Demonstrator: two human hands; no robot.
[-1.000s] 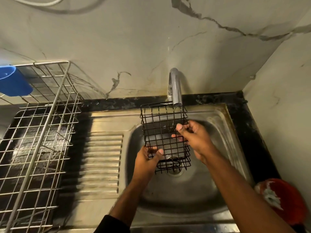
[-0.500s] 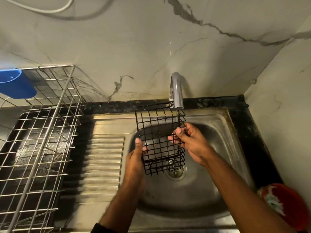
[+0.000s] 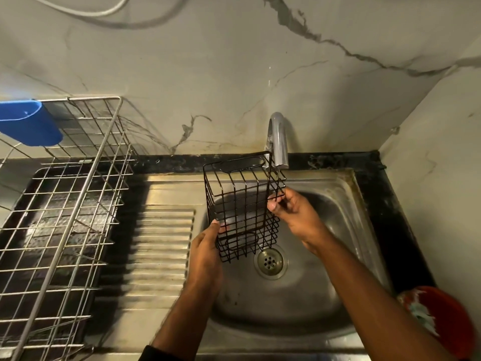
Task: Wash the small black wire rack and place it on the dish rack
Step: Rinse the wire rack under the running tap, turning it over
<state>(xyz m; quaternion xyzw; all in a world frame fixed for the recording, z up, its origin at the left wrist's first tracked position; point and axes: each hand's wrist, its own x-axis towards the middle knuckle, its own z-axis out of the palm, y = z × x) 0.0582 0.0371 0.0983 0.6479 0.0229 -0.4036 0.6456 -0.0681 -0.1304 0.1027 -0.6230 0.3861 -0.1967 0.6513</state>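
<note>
Holding a small black wire rack (image 3: 240, 204) up over the sink (image 3: 338, 209), tilted, its open top edge reaching toward twelve o'clock just under the tap (image 3: 278, 142). Gripping from both sides: left hand (image 3: 205, 256) at seven o'clock of the rack, thumb pressing on the lower left corner wires, the other fingers hidden behind the mesh. Right hand (image 3: 294, 214) at three o'clock of the rack, thumb and forefinger pinching a wire on the right edge, remaining fingers curling loosely behind. Not possible telling whether water is running from the spout. Hanging clear of the basin floor, with the round drain (image 3: 269, 261) showing just past the rack's lower right corner, at five o'clock of it. Sitting well apart at nine o'clock of the sink, beyond the ribbed draining board (image 3: 161, 243): the steel dish rack (image 3: 65, 204), resting on the dark worktop (image 3: 385, 204) strip that also borders the sink on its right and far sides. Hooking over the dish rack's far left rim, at eleven o'clock: a blue plastic cup holder (image 3: 28, 126). Peeking in at four o'clock near the frame's lower right edge: a red bowl (image 3: 447, 319) with something pale and crumpled inside, too blurred for naming. Rising behind everything, a pale marble-patterned wall (image 3: 208, 74), with a white cable (image 3: 86, 10) looping across at the top.
</note>
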